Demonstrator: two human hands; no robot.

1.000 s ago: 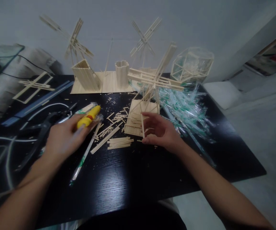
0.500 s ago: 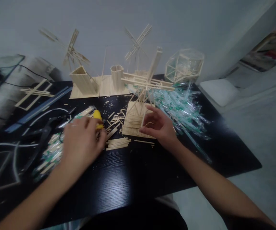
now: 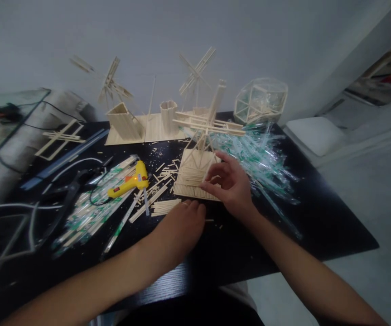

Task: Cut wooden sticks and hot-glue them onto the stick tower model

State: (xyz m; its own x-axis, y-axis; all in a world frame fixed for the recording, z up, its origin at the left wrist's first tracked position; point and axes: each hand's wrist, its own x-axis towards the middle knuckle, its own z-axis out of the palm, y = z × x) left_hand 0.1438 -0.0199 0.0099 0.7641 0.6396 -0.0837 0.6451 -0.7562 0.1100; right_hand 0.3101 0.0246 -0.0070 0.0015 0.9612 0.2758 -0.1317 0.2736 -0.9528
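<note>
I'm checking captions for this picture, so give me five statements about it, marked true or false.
1. The glue gun is yellow. True.
2. The left hand is lower in the picture than the right hand. True.
3. The right hand holds the glue gun. False: the glue gun lies apart from both hands.
4. The table is white. False: it is black.
5. A many-sided frame sits at the back right. True.
</note>
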